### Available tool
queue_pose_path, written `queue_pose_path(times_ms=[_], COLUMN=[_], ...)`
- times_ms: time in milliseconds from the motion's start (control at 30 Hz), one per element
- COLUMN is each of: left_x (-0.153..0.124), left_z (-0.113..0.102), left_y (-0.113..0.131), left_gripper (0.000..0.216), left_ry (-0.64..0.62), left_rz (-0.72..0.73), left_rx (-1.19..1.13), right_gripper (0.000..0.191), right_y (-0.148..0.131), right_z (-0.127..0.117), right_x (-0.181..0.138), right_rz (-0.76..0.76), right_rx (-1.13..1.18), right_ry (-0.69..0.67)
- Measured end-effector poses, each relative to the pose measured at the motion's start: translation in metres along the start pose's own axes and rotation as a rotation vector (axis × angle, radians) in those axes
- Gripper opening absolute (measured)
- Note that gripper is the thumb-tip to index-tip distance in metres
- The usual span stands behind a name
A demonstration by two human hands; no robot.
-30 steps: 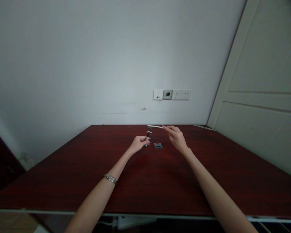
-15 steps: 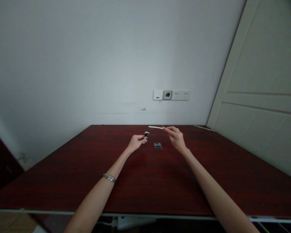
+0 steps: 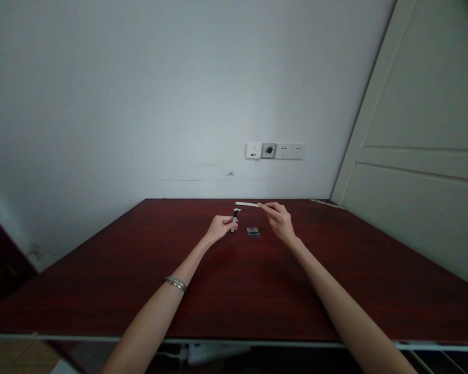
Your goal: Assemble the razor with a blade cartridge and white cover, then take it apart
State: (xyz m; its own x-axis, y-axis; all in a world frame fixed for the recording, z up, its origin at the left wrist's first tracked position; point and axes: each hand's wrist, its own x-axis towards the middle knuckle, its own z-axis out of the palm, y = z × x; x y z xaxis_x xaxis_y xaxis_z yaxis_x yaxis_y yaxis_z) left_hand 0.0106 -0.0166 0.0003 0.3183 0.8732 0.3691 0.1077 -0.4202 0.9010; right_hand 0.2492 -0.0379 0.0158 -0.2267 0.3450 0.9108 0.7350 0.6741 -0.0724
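Pinched in the fingers of my left hand [image 3: 219, 228] is a razor [image 3: 234, 222], its grey and black handle upright and its T-shaped head at the top. My right hand [image 3: 281, 221] is closed on the end of a pale toothbrush [image 3: 246, 204], which points left, nearly level. The brush's far end hovers just above and beyond the razor head, apparently without touching it. Between the two hands, a small clear plastic case [image 3: 253, 232] with dark contents lies on the dark red table [image 3: 242, 291].
A pale wall [image 3: 179, 104] with sockets [image 3: 290, 151] rises behind the table. On the right stands a white panelled door [image 3: 421, 135]. A thin flat strip [image 3: 327, 204] lies at the table's far right corner. A bracelet [image 3: 176, 283] circles my left wrist.
My right hand has shifted slightly left with the toothbrush, and its bristles show less now. The razor has turned a little, so its head shows wider. The case stays put.
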Motion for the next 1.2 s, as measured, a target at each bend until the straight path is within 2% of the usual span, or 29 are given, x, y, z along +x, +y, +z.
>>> queue_pose_path(times_ms=[100, 267, 367, 500, 633, 733, 833, 1033, 1200], left_x=[-0.002, -0.006, -0.006, -0.007, -0.006, -0.006, -0.006, -0.007, -0.005], left_z=[0.003, 0.007, 0.008, 0.007, 0.006, 0.006, 0.006, 0.007, 0.007], left_y=[0.000, -0.001, 0.002, 0.009, 0.014, 0.013, 0.012, 0.015, 0.012], left_gripper=[0.022, 0.024, 0.025, 0.026, 0.029, 0.027, 0.024, 0.027, 0.026], left_ry=[-0.025, -0.038, -0.051, -0.037, -0.054, -0.060, -0.055, -0.076, -0.110], left_rz=[-0.026, -0.082, -0.078, -0.085, -0.111, -0.109, -0.087, -0.087, -0.071], left_rx=[-0.026, -0.090, -0.103, -0.104, -0.156, -0.154, -0.109, -0.099, -0.068], right_gripper=[0.041, 0.038, 0.036, 0.035, 0.031, 0.029, 0.027, 0.027, 0.024], right_y=[-0.006, 0.005, 0.000, -0.010, 0.003, 0.009, 0.002, -0.009, 0.002], right_z=[-0.003, -0.014, -0.011, -0.007, -0.016, -0.022, -0.019, -0.007, -0.012], right_x=[0.005, 0.009, 0.011, 0.013, 0.011, 0.008, 0.006, 0.003, 0.001], right_rz=[-0.024, -0.019, 0.004, -0.001, 0.008, 0.096, 0.146, 0.088, 0.127], right_rx=[0.016, -0.001, 0.003, 0.009, 0.031, 0.023, 0.033, 0.118, 0.132], right_ry=[-0.031, -0.014, 0.006, -0.031, -0.050, 0.018, 0.079, -0.044, -0.014])
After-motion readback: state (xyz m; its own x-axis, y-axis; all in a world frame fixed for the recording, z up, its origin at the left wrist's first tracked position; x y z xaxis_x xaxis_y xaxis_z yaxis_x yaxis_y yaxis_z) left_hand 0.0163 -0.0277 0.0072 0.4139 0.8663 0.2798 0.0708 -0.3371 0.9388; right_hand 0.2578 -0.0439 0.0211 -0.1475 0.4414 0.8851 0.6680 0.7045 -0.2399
